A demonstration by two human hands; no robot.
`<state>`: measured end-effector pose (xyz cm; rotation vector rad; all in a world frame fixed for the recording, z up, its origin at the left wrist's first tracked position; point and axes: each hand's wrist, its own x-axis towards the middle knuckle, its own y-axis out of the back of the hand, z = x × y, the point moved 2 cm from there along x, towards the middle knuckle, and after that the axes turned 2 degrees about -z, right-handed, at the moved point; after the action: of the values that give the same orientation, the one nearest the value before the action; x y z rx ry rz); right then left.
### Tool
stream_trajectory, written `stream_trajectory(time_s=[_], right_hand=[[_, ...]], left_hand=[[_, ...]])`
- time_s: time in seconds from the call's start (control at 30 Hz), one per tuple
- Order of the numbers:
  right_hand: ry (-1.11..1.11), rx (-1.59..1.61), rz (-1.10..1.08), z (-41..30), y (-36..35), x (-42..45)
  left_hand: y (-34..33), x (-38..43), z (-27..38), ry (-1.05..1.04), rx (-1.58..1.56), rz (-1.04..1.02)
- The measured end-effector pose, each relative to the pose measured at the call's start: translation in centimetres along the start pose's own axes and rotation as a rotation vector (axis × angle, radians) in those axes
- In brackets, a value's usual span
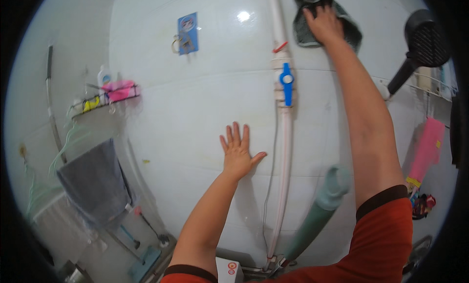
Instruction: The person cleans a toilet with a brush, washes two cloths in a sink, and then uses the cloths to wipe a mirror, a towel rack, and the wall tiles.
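Note:
My right hand (327, 25) presses a dark grey-green cloth (309, 33) flat on the white wall (205, 114), high up and right of a vertical pipe. Its fingers lie spread on the folded cloth. Lower and left of the pipe, my left hand (237, 156) rests on the bare wall with fingers apart and holds nothing. Between my arms runs the white pipe (286, 144), which carries a ball valve with a blue lever handle (287, 84). A red piece (280, 47) sits on the pipe just above that valve.
A black shower head (427, 39) juts out at the right. Below, a green tubular object (311, 224) leans up beside the pipe. Left are a wire corner shelf (106, 101), a hanging grey towel (97, 184) and a long pole (53, 111). A blue card (188, 34) hangs on the wall.

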<state>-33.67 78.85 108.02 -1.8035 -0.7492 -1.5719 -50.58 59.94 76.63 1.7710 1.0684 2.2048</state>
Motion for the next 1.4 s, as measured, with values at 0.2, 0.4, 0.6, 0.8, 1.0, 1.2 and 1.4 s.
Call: stream_trajectory(time_s=[0.2, 0.4, 0.6, 0.8, 1.0, 1.2, 1.4], right_hand=[[0.324, 0.092, -0.003, -1.9, 0.7, -8.1], [0.075, 0.314, -0.875, -1.7, 4.9, -25.3], [0.599, 0.413, -1.356, 0.7, 5.9, -43.2], [0.695, 0.412, -0.785, 7.4, 0.1, -42.2], [-0.025, 0.242, -0.734, 4.3, 6.6, -20.3], [0.637, 0.219, -0.696, 2.7, 6.3, -33.8], [0.443, 0.782, -1.539, 5.9, 4.9, -58.4]], left_hand=[[-0.1, -0.2, 0.0, -0.026, -0.004, 0.014], [0.3, -4.6, -1.8, -0.023, -0.008, -0.030], [2.4, -16.2, -2.1, 0.157, -0.414, -0.057], [7.7, -25.8, -0.6, 0.485, -0.646, -0.106], [10.8, -35.2, -2.3, 0.883, -0.777, 0.071], [8.7, -38.6, -0.8, 0.988, -0.791, -0.001], [8.1, -38.6, -0.8, 0.941, -0.796, -0.121]])
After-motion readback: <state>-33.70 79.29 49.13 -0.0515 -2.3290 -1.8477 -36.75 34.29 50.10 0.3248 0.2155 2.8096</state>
